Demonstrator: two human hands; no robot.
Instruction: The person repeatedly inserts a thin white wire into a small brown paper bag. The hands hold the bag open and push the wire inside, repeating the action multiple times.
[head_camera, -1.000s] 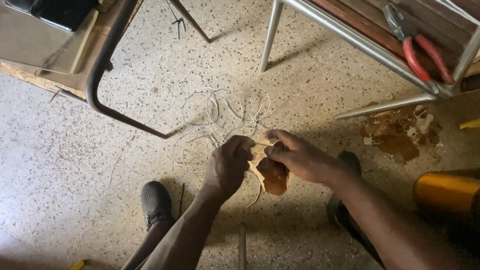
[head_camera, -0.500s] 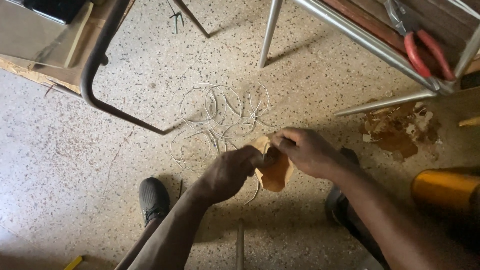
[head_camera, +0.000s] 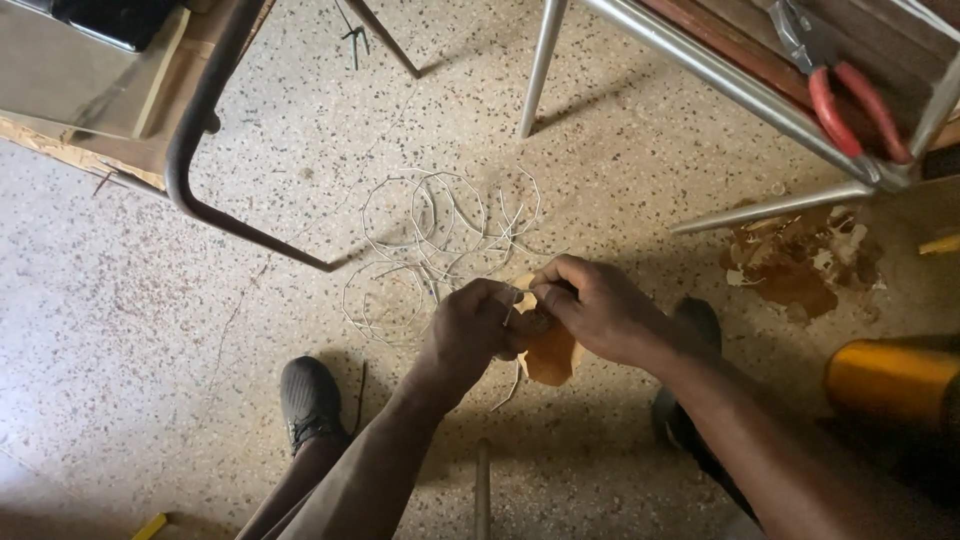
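Note:
My left hand and my right hand meet over the floor, fingertips together. Between them they pinch a thin piece of pale wire and a small tan, leaf-shaped piece of material that hangs below the fingers. Just beyond the hands several bent wire rings lie in a loose pile on the speckled floor. My two dark shoes show below the arms.
Red-handled pliers rest on a metal-framed bench at top right. A dark curved tube frame stands at left. Brown scraps litter the floor at right, beside a yellow cylinder. A thin rod lies near the bottom.
Both hands have drifted slightly and kept working the wire and tan piece together; the grip looks tighter, with the fingers closer over the piece.

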